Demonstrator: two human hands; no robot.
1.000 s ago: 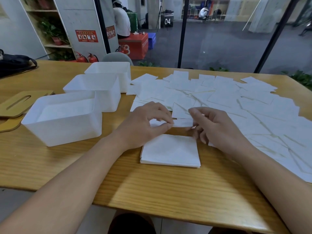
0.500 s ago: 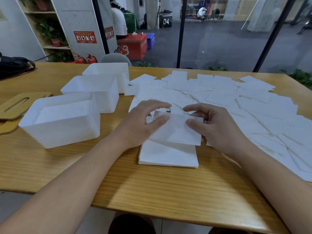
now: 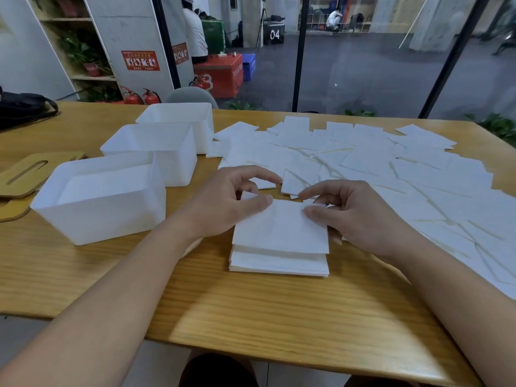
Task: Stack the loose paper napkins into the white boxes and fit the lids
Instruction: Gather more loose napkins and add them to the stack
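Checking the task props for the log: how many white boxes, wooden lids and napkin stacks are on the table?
White boxes: 3
Wooden lids: 2
Napkin stacks: 1
Total: 6, loose napkins too overlapped to count.

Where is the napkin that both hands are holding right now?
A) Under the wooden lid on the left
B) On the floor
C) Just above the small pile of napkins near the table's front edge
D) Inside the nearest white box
C: the left hand and right hand pinch the napkin by its far corners, right over the pile of napkins; the nearest white box holds none.
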